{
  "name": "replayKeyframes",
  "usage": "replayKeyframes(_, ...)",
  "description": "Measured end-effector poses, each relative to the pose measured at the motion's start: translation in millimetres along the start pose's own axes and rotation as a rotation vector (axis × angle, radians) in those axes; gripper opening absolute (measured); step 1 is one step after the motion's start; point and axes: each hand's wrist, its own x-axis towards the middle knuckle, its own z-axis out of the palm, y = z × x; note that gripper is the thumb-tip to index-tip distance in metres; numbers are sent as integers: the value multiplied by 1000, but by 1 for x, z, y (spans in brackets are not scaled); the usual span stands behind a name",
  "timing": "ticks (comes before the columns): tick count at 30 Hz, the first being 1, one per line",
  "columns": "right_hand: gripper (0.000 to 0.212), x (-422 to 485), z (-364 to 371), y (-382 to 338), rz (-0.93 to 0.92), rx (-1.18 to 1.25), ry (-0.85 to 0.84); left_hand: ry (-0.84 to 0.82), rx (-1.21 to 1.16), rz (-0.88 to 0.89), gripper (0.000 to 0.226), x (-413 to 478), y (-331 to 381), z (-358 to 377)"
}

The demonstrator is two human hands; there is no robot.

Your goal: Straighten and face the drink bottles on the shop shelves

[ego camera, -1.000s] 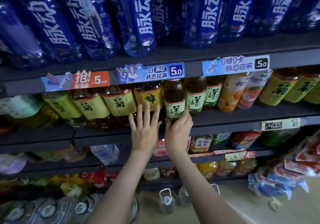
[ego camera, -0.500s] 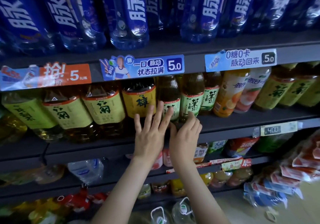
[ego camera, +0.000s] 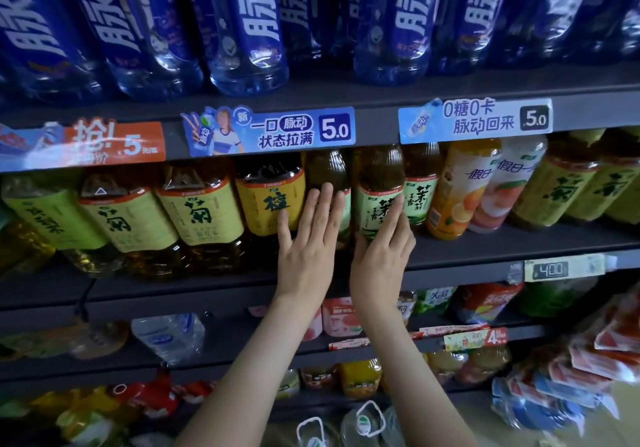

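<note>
Centrally, on the middle shelf: pressed flat by the left hand, grip wide, a brown tea bottle, label hidden behind fingers. At 3 o'clock, touched by the right hand, grip wide, a green-label tea bottle. At 12 o'clock, blue bottles, tops cut off.

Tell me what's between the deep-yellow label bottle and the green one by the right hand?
A dark tea bottle, partly behind the left hand, seen in the head view.
</note>
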Motion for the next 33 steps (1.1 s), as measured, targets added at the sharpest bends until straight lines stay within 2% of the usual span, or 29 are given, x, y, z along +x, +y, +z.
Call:
replayKeyframes(2,72,-10,-5,-7,-39,-3,3,23,0,-6,88,-7,-5,-9)
replayKeyframes(4,67,-27,-11,-23,-130,63,-38,100,1,-51,83,-19,-19,-22)
replayKeyframes(8,77,-58,-7,-71,-280,173,-171,160,23,-317,80,-55,-76,-49)
replayKeyframes(13,79,-76,14,-123,-143,211,-210,-3,-77,-799,97,-66,-127,-62)
replayKeyframes(15,81,-77,25,-136,-76,205,-215,-66,-145,-885,103,-65,-139,-53)
replayKeyframes(19,85,-76,44,-152,26,134,-185,-128,-285,-833,105,-66,-150,-32)
replayKeyframes(22,85,-79,55,-156,50,76,-130,-90,-370,-793,106,-67,-152,-23)
replayKeyframes(29,78,-82,72,-161,95,56,-80,-3,-354,-731,104,-62,-153,-15)
replayKeyframes(33,78,-81,75,-163,107,61,-66,-36,-352,-728,99,-60,-153,-19)
